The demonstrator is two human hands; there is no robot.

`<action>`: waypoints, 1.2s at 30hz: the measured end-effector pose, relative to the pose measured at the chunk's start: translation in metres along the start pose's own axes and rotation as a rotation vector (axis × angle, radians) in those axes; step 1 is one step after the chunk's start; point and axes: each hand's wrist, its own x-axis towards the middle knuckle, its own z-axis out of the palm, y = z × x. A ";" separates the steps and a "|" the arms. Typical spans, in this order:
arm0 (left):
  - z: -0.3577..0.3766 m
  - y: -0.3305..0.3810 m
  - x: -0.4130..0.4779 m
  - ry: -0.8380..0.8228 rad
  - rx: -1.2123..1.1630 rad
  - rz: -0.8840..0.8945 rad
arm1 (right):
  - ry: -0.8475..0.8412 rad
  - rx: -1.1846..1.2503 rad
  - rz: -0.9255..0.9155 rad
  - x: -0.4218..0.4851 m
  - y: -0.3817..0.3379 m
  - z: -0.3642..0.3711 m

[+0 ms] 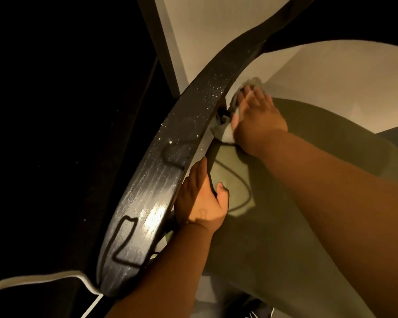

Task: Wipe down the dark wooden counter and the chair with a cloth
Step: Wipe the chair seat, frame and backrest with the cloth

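My right hand lies flat with straight fingers. It presses the cloth into the corner where the dark chair back meets the green seat. My left hand grips the edge of the chair back nearer to me, with the thumb on the seat side. I think that stops the chair from sliding. The top of the chair back has lots of little white specks at the far end and looks shiny near me. I think I am cleaning the inside of the back now. To do it well, I should hold the cloth flat under my palm, push hard and rub along the curve. The specks on top need a wipe too.
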 end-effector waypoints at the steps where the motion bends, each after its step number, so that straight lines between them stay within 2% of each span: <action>1: 0.001 0.000 0.000 0.002 0.000 0.000 | -0.013 0.005 -0.003 -0.002 -0.003 -0.002; 4: -0.001 0.000 -0.001 -0.001 -0.002 0.012 | -0.097 -0.114 -0.164 -0.037 -0.013 0.003; 8: 0.001 -0.001 0.000 0.021 0.006 0.010 | -0.085 0.054 -0.323 -0.081 -0.006 0.019; 12: 0.001 -0.002 -0.002 0.025 0.025 0.022 | -0.065 -0.136 -0.256 -0.037 0.007 0.010; 16: 0.000 -0.002 -0.003 0.006 0.019 -0.001 | -0.043 -0.071 -0.095 -0.018 -0.014 0.010; 20: -0.003 -0.004 -0.003 -0.028 0.084 0.024 | -0.109 -0.062 -0.241 -0.067 -0.035 0.027; 24: -0.006 -0.004 -0.006 -0.042 0.071 0.021 | -0.069 0.005 -0.328 -0.086 -0.028 0.021; 28: -0.013 -0.022 -0.022 -0.171 0.074 0.040 | -0.081 -0.102 -0.143 -0.042 -0.008 0.012; 32: -0.015 -0.037 -0.042 -0.176 0.070 0.096 | -0.105 0.027 -0.098 -0.037 -0.023 0.037; 34: -0.013 -0.042 -0.049 -0.130 0.144 0.131 | -0.150 0.141 -0.137 -0.079 -0.034 0.050; 36: -0.014 -0.044 -0.057 -0.135 0.179 0.147 | -0.110 0.264 -0.210 -0.132 -0.032 0.063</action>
